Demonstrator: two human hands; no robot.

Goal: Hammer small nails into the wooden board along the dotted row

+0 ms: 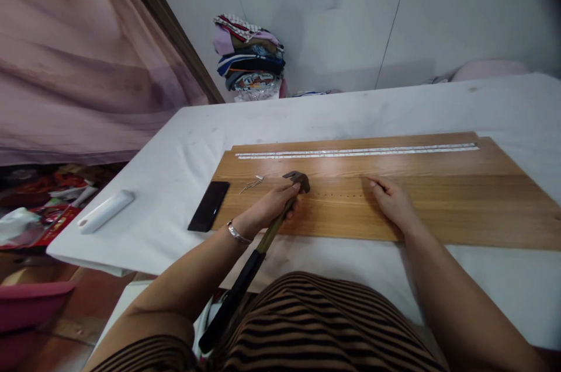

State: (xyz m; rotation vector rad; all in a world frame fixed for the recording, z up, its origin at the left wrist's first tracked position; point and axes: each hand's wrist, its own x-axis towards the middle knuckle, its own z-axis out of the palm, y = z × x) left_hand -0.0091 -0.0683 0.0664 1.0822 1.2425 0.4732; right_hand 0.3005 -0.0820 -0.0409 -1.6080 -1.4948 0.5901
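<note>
My left hand (280, 204) is wrapped around a claw hammer (272, 230) just below its dark metal head. The black grip slants down toward my body. Low over the wooden board (464, 202), my right hand (391, 200) is closed in a pinch, thumb and index finger together. A small dark shape shows at those fingers, too small to name. Between my hands, a row of small dark dots runs along the board; I cannot tell whether they are holes or marks. Several nails (251, 184) lie loose on the board, left of the hammer head.
Two pale strips with markings (355, 152) lie along the board's far side. A black phone (209, 206) rests at its left end. On the white-covered table (153, 167) lies a white oblong object (106, 211). Folded clothes (250, 56) are stacked against the wall.
</note>
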